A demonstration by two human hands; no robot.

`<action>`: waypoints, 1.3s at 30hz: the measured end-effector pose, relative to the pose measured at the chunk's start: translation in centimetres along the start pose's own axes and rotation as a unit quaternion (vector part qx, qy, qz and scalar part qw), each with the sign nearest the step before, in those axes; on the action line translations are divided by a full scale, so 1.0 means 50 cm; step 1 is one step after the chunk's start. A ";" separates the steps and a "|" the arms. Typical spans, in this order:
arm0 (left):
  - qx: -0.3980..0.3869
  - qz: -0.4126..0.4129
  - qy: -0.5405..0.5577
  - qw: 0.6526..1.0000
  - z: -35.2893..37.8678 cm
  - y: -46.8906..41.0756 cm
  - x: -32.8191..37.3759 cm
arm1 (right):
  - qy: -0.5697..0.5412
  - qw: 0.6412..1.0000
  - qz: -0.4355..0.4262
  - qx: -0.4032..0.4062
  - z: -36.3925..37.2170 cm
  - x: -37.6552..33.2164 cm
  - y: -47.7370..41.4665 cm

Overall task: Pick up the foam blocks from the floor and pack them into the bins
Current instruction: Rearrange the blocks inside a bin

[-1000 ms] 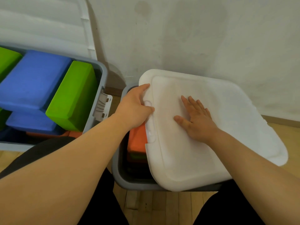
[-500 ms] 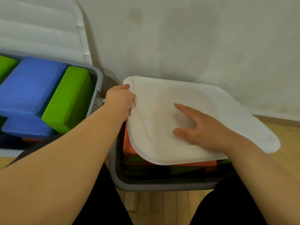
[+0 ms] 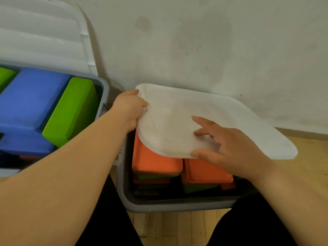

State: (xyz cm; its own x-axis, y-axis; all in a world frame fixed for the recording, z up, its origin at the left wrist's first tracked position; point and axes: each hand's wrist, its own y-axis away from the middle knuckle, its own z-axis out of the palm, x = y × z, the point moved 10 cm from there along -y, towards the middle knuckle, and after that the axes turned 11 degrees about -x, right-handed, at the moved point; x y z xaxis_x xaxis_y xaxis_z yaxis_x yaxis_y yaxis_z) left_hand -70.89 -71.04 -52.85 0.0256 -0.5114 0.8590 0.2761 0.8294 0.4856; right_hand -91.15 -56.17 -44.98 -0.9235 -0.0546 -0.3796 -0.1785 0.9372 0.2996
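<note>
Two orange foam blocks (image 3: 156, 162) lie flat and side by side at the top of the right bin (image 3: 177, 205), their long axes running away from the person toward the wall (image 3: 213, 50). Only their near ends show, since the far ends are hidden under the lid (image 3: 177, 118). Below them the stack falls into shadow, with green and orange layers there hard to separate. The blocks are matte, square-edged slabs, and the bin is smooth grey plastic with rounded corners. The lid is a white, slightly frosted sheet with rounded corners, its long axis running left to right. It is held skewed above the bin, the near edge clear of the rim and the right end jutting out over the floor (image 3: 177, 226). The left hand (image 3: 129, 109) grips the lid's left edge with the thumb on top and the fingers curled beneath, out of sight. The right hand (image 3: 230, 151) has its fingers spread and lightly bent on the lid's top, with the thumb lying along the near edge. Whether the thumb hooks under cannot be told. In the left bin (image 3: 104, 87), a green block (image 3: 71, 110) leans tilted against a blue block (image 3: 32, 96), and both bin and contents are cut off at the frame's left. A ribbed lid (image 3: 40, 36) stands against the wall behind that bin. The floor is pale wood planks.
</note>
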 end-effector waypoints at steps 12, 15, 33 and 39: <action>-0.156 0.178 -0.364 0.901 0.111 0.071 0.072 | 0.033 0.948 -0.003 0.318 -0.147 0.030 -0.081; -0.093 0.223 -0.340 0.909 0.095 0.064 0.098 | 0.036 0.964 0.004 0.263 -0.141 0.049 -0.078; 0.000 0.119 -0.577 0.808 0.104 -0.002 -0.004 | -0.190 0.932 0.307 0.031 0.167 0.292 -0.057; -0.158 -0.002 -0.707 0.690 0.165 0.000 -0.136 | -0.273 0.912 0.305 0.028 0.171 0.317 -0.045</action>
State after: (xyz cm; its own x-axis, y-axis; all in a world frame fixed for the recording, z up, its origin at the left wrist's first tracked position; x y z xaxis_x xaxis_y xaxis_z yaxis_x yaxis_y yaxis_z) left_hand -79.01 -65.71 -57.35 -0.8760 0.4020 0.2663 0.4751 0.6246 0.6198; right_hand -102.50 -56.22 -59.14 -0.5361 0.6485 -0.5404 0.3444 0.7525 0.5613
